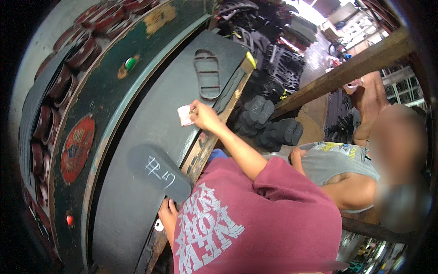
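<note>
My right hand (197, 114) is closed, pinching a small pale pink-and-white piece (184, 116), cloth or paper, over a dark flat sheet (137, 114). Just beyond that hand lies a sole-shaped cutting die (207, 75) with several crossbars. A dark grey shoe sole (157, 171) with white handwritten marks rests on the near part of the sheet. At the sheet's wooden edge, my left hand (168, 213) has its fingers stretched out beside the end of this sole. Whether they touch it, I cannot tell.
A dark green machine beam (105, 91) with a green button (130, 63) and a red one (70, 220) runs along the left. Stacked dark soles (278, 130) stand on the right, near a wooden beam (337, 73). A person in a grey sleeveless top (337, 162) is close by.
</note>
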Available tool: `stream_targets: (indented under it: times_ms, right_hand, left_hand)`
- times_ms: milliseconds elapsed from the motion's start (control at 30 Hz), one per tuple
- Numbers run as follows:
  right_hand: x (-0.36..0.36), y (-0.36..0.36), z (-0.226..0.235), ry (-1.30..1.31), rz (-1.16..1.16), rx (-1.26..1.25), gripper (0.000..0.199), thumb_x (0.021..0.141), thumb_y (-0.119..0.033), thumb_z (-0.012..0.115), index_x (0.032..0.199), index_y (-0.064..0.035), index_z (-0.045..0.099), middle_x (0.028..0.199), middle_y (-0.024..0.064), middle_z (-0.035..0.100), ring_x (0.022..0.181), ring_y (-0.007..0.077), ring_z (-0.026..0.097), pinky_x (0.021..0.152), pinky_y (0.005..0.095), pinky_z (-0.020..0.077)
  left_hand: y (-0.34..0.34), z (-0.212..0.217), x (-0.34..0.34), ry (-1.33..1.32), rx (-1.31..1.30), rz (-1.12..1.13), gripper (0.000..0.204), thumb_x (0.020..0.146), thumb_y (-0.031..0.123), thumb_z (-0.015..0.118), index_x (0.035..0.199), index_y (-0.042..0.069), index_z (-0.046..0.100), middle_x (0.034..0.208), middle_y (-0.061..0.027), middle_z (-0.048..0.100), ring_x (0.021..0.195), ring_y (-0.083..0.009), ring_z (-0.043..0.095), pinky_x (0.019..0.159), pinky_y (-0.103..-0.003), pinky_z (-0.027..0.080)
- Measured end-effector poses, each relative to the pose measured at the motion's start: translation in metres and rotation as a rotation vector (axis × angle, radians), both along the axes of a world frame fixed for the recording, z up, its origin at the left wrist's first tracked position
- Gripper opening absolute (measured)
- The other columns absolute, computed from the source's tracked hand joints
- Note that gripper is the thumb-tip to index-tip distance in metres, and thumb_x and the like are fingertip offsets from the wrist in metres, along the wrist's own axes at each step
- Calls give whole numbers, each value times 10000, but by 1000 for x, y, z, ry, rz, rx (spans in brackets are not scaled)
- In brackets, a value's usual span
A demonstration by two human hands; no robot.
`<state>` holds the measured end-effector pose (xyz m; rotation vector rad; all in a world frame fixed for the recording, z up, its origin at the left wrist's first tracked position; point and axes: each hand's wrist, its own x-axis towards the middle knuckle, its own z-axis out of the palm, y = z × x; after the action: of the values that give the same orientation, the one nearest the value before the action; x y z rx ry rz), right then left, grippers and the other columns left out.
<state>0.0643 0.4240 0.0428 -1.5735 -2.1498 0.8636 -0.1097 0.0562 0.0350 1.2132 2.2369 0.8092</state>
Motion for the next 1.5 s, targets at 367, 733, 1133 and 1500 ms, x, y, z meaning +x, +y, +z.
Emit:
stream_targets:
  times_ms: [367,733,1133,1500]
  right_hand:
    - [-1,6,18,-208,201,-118,566,828,-113,738,1361,-80,553,1262,210,672,1194,395,627,969,483,512]
    - [17,21,25,155,311,-485,148,903,-73,721,976,38,655,775,40,674,635,96,586,564,323,498]
    - [84,56,32,453,435,-551,112,870,-23,735,917,-13,634,790,-30,597,729,57,513,718,248,461]
    - [160,92,19,650,441,-688,105,894,7,714,935,-28,625,923,7,679,852,92,613,812,268,500]
  left_hand:
    - [53,20,44,-549,25,454,966,922,388,749,1507,-94,150,1403,-342,439,1325,-359,477,1114,-427,394]
    - [46,157,-17,-1406,410,616,540,874,264,794,1293,-26,619,1207,-144,697,1115,-304,660,1033,-479,486]
    - [160,350,-149,-566,1226,312,478,915,240,685,1299,-37,620,1243,-143,689,1129,-280,661,1040,-450,476]
    - [288,384,-253,-715,495,365,683,829,396,827,1355,31,587,1289,-162,680,1110,-255,670,1016,-430,510]
